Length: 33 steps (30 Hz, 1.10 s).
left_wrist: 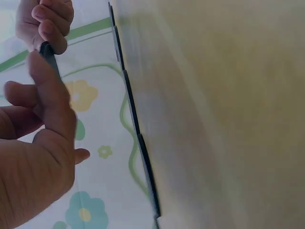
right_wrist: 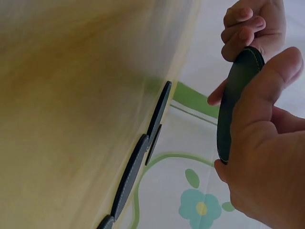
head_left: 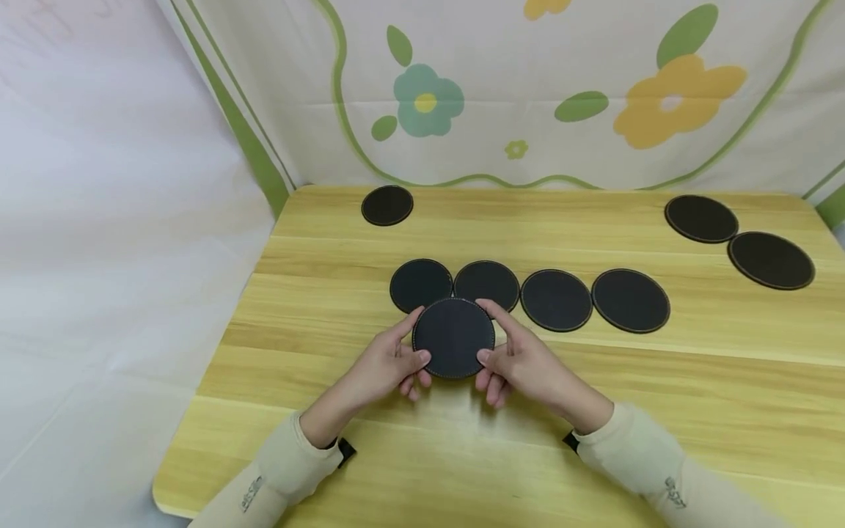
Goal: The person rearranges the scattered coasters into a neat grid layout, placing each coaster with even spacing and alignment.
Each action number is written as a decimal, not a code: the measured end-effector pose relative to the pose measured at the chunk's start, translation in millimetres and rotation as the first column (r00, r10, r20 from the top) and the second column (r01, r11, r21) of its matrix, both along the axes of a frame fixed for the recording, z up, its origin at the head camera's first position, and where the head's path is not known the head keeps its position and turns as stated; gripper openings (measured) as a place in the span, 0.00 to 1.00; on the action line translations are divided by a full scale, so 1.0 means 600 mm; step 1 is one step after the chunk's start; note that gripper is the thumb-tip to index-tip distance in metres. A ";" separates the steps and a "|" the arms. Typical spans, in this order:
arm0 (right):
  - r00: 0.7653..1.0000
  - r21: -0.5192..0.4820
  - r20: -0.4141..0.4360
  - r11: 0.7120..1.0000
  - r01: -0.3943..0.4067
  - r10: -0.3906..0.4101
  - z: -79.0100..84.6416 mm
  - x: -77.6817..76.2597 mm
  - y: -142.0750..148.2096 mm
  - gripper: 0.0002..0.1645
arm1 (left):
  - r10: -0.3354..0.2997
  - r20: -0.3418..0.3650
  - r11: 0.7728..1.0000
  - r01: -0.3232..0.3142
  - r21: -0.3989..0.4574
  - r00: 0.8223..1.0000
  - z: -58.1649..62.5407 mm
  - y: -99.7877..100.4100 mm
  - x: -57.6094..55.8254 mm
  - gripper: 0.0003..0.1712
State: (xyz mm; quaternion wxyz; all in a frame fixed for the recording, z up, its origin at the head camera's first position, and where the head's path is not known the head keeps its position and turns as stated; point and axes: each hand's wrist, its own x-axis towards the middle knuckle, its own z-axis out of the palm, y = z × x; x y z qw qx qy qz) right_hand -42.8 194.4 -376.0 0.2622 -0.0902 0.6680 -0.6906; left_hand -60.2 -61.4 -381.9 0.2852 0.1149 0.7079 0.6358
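A round black coaster [head_left: 453, 338] with a stitched rim is held up over the table between both hands. My left hand [head_left: 389, 359] pinches its left edge, thumb on the near face. On the opposite edge my right hand [head_left: 531, 364] grips it the same way. In the right wrist view the coaster [right_wrist: 238, 90] stands clear of the tabletop, seen nearly edge-on. Behind it a row of similar coasters lies flat: one coaster [head_left: 420, 282] and a second [head_left: 490, 282], both partly covered in the head view, then a third [head_left: 557, 300] and a fourth [head_left: 631, 300].
Another coaster [head_left: 387, 205] lies at the table's back left. Two more, a coaster [head_left: 701, 218] and its neighbour [head_left: 771, 260], lie edge to edge at the back right. The wooden table [head_left: 297, 330] ends at a flower-printed curtain [head_left: 495, 59].
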 end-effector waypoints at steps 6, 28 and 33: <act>1.000 0.046 0.018 0.999 -0.012 0.011 -0.004 0.004 -0.002 0.42 | -0.019 0.020 0.999 0.020 -0.036 1.000 -0.004 -0.012 0.007 0.44; 0.976 0.160 0.129 0.967 -0.197 0.177 -0.031 0.003 -0.036 0.39 | -0.241 -0.105 0.798 0.135 -0.587 0.965 0.001 -0.038 0.013 0.41; 0.972 0.197 0.112 0.954 -0.225 0.206 -0.034 -0.012 -0.051 0.42 | -0.237 -0.186 0.723 0.045 -0.690 0.954 -0.003 -0.047 0.004 0.39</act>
